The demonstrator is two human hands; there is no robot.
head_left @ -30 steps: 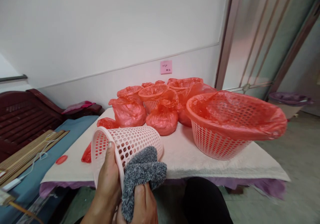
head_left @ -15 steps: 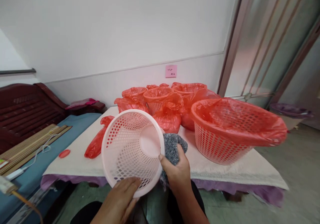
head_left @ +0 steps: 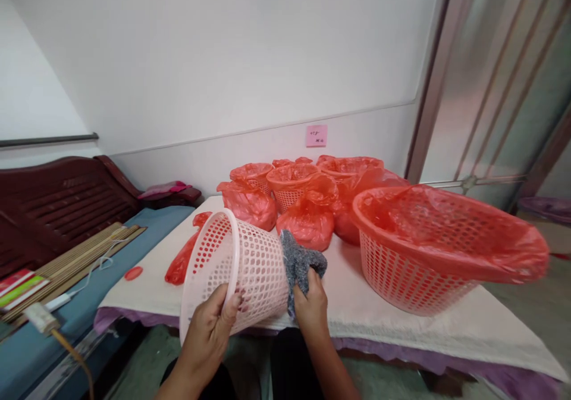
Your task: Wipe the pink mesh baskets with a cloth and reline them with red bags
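Observation:
A pale pink perforated plastic basket (head_left: 261, 269) is tilted on its side above the table's front edge, its mouth facing left. My left hand (head_left: 209, 323) grips its rim, thumb outside and fingers inside. My right hand (head_left: 311, 302) is closed on a grey fuzzy cloth (head_left: 301, 266), which is pressed against the basket's base at the right. Behind the basket sit knotted red plastic bags (head_left: 307, 224). To the right stands a larger basket (head_left: 397, 275) lined with a red bag.
Several red-lined baskets (head_left: 292, 180) stand at the back of the cloth-covered table (head_left: 352, 311). A rolled red bag (head_left: 181, 263) and a small red disc (head_left: 133, 273) lie left. A wooden bench (head_left: 57, 192) and a power strip (head_left: 42, 317) are farther left. A pink note (head_left: 316, 135) is on the wall.
The basket has turned so its mouth faces left and its side shows. My left hand has moved up its rim; my right hand has taken the cloth to the base. The view has shifted left.

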